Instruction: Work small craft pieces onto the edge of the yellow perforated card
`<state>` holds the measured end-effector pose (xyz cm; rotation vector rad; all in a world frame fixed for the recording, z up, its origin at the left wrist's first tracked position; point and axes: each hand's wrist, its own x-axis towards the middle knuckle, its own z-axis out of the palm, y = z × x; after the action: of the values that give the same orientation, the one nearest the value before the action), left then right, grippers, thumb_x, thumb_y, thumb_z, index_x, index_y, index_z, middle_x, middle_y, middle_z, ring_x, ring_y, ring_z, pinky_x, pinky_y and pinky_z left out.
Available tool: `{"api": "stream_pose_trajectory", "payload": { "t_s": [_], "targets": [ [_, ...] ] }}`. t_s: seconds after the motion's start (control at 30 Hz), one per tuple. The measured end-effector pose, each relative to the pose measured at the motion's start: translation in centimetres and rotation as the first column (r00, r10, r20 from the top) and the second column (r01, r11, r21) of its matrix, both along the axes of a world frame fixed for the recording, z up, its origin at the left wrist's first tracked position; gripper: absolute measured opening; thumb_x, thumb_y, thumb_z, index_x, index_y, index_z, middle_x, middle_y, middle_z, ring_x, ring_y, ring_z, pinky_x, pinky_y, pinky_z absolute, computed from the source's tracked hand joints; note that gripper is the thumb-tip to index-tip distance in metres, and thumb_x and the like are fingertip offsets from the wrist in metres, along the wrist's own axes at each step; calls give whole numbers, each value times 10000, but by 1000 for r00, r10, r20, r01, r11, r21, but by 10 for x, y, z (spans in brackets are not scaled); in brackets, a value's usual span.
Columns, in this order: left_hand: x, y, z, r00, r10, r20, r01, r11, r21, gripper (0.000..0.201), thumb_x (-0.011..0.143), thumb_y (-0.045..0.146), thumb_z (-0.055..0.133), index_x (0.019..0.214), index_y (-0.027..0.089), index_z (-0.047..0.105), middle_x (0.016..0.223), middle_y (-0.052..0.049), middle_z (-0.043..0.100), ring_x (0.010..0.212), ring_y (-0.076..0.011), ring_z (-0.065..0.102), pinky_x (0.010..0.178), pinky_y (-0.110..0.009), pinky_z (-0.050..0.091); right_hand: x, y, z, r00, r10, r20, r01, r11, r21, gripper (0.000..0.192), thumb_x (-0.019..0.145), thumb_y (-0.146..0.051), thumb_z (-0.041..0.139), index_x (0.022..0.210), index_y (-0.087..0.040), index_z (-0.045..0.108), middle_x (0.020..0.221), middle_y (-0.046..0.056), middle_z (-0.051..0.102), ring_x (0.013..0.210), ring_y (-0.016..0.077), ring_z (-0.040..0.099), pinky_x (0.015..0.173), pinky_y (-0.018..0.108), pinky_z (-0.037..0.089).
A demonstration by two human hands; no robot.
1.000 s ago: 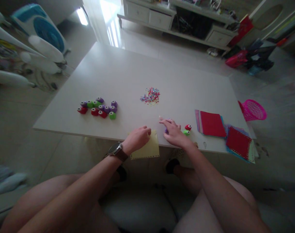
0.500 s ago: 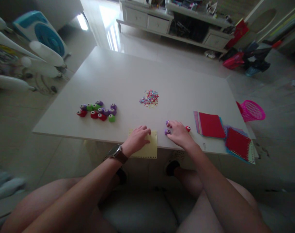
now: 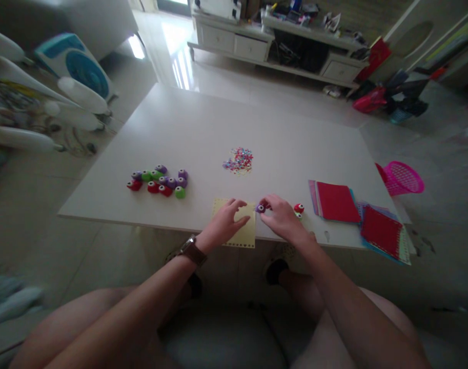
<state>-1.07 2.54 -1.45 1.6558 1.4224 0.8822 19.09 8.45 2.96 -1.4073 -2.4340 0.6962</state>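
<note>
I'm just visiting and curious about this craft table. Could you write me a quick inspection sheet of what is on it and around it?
Surface: white table, mostly bare at the far half.
Things in hand: left hand lies flat on a yellow paper sheet at the near edge; right hand pinches a small purple punch beside the sheet.
Clutter: cluster of punches on the left, confetti pile in the middle, red punch by the right hand, coloured paper stacks on the right.
Hands: both bare; watch on the left wrist.
Cables: nothing seen.
Surroundings: pink basket, blue fan, white cabinet, tiled floor.
</note>
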Motion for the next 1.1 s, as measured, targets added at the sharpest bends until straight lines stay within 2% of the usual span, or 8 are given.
{"api": "stream_pose_trajectory", "payload": {
  "t_s": [0.13,0.23,0.3,0.4,0.57,0.83,0.97,1.1],
  "targets": [
    [5,5,2,921,20,388,52,983,-173,322,867,405,756,1073,188,638,1087,-77,712,838,-156,696,730,-302,579,-15,-15,-3,981,112,-159,-115,993,-10,219,819,-64,660,988,-198,623,982,36,664,916,193,621,819,314,482],
    [-2,9,3,914,42,404,50,975,-216,271,835,372,778,986,181,659,883,-30,735,752,-146,686,668,-269,541,-22,-22,-5,965,151,-213,-148,989,30,223,853,-57,639,1020,-201,612,1016,47,662,963,200,627,865,333,496],
    [-16,12,6,951,69,301,3,972,-235,232,840,327,763,991,182,662,813,-17,728,728,-151,681,638,-260,517,-25,-24,-4,965,125,-232,-119,992,41,235,869,-65,637,1058,-200,603,1054,58,649,971,199,627,868,334,509],
    [-42,16,11,990,130,-62,-138,979,-148,144,817,225,749,926,182,664,834,-31,714,725,-154,651,649,-273,494,-25,-27,-1,978,81,-193,-82,997,4,258,865,-68,639,1084,-198,598,1094,66,629,946,187,628,843,321,522],
    [-72,18,17,844,213,-491,-260,965,-29,123,871,210,668,989,184,689,1013,-89,726,890,-209,658,787,-338,514,-26,-37,4,988,154,-1,-154,988,-29,176,935,-137,594,1098,-193,629,1147,75,641,1040,206,621,922,341,497],
    [-64,15,32,697,260,-668,-305,951,52,251,954,263,557,1165,175,660,1166,-145,673,1097,-304,621,903,-417,515,-31,-53,6,901,375,219,-357,927,-118,87,951,-130,580,990,-168,648,1051,82,646,1019,204,598,889,313,457],
    [-55,12,32,720,176,-672,-238,971,-1,171,948,231,519,1023,191,668,1066,-97,668,905,-227,656,812,-359,516,-35,-62,6,856,453,248,-438,891,-116,78,942,-124,583,975,-160,644,1029,87,649,979,208,595,857,316,446],
    [-57,12,23,722,164,-672,-235,972,-15,216,933,245,524,1068,176,678,1116,-111,662,934,-232,668,862,-369,535,-40,-80,7,803,552,227,-537,834,-130,85,932,-133,593,993,-156,648,1030,85,660,954,211,604,827,325,452]
  ]
}}
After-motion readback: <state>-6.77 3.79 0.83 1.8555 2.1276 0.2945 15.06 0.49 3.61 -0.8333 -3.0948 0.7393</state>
